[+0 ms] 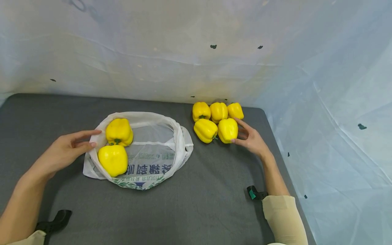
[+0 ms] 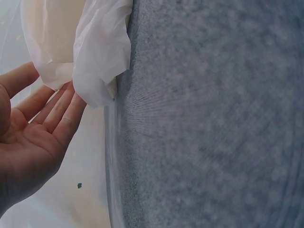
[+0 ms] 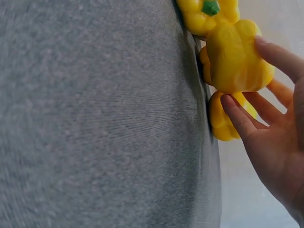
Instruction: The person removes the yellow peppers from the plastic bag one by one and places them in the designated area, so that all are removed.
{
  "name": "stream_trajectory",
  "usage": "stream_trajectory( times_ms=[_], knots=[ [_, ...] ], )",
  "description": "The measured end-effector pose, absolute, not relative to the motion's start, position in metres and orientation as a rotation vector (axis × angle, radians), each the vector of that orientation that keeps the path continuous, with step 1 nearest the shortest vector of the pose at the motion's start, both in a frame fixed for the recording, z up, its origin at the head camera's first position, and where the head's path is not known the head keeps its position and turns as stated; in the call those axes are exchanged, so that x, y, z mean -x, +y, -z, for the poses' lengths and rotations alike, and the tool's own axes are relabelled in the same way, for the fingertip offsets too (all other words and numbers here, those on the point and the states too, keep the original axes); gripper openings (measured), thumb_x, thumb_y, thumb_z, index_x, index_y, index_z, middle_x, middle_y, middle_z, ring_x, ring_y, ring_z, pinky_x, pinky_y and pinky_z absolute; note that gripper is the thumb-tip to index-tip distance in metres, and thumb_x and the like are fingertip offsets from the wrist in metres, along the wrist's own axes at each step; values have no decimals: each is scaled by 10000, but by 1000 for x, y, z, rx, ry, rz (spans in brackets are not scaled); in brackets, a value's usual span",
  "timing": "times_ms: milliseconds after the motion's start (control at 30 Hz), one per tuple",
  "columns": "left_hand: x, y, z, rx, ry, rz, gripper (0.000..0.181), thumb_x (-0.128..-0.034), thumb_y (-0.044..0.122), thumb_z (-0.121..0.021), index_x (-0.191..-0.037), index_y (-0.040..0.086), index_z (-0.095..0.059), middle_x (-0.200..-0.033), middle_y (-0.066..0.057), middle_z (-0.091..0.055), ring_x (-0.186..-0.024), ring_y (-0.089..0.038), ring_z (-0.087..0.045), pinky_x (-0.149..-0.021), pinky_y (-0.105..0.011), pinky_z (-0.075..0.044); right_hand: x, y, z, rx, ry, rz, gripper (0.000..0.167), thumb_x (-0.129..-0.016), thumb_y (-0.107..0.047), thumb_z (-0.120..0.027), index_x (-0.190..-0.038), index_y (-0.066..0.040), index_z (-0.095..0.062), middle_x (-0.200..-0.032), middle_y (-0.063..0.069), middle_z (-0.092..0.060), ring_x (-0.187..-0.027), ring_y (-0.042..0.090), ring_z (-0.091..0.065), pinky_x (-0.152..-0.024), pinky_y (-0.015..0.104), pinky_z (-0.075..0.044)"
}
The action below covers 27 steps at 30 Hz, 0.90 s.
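On the left of the table a white plastic bag (image 1: 153, 144) lies with its mouth wide. Inside it, at its left side, are two yellow bell peppers, one farther (image 1: 118, 131) and one nearer (image 1: 113, 160). My left hand (image 1: 65, 149) touches the bag's left rim with fairly straight fingers, thumb and index apart; the left wrist view shows the fingertips against the plastic. At the right, my right hand (image 1: 252, 139) holds the near right bell pepper (image 1: 228, 130) between thumb and fingers. In the right wrist view the same pepper (image 3: 237, 57) shows between the spread digits.
Several other yellow bell peppers sit close together by the held one: one to its left (image 1: 205, 130), the rest in a row (image 1: 218, 112) at the table's back edge. A pale plastic sheet (image 1: 171, 51) rises behind the dark grey table (image 1: 196, 204) and along its right side.
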State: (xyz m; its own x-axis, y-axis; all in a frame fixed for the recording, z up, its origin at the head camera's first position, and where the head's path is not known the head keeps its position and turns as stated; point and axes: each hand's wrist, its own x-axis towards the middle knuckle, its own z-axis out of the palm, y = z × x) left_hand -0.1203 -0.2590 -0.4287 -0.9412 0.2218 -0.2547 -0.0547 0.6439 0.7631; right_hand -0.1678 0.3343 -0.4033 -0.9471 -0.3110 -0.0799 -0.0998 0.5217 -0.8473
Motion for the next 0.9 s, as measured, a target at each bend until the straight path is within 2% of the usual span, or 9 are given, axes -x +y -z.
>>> stream_trajectory(
  times_ms=[167, 400, 633, 900],
  knots=[
    [120, -259, 428, -144, 2539, -1201, 640, -1011, 415, -560, -1525, 81, -372, -1481, -357, -363, -1247, -531, -446, -915, -759, -368, 174, 346, 423, 371, 2536, 1422, 857, -893, -91, -744, -1586, -189, -249, -1631, 48, -224, -1412, 348, -370, -1069, 522, -414],
    [120, -259, 428, -145, 2536, -1196, 644, -1011, 417, -559, -1526, 81, -370, -1468, -360, -382, -1241, -524, -457, -916, -755, -370, 173, 349, 429, 388, 2527, 1455, 851, -889, -99, -751, -1581, -200, -267, -1617, 43, -259, -1399, 351, -385, -1063, 531, -417],
    [119, -259, 429, -127, 2522, -1193, 658, -1007, 436, -556, -1533, 91, -362, -1483, -353, -364, -1239, -518, -458, -924, -755, -365, 174, 348, 437, 387, 2518, 1428, 853, -895, -86, -743, -1586, -189, -253, -1627, 78, -234, -1331, 406, -458, -992, 536, -477],
    [121, -260, 428, -125, 2519, -1176, 662, -1009, 443, -550, -1536, 94, -357, -1481, -359, -359, -1236, -522, -460, -918, -752, -373, 173, 345, 439, 336, 2551, 1428, 843, -890, -152, -762, -1575, -252, -282, -1607, 28, -277, -1305, 370, -499, -985, 523, -490]
  ],
)
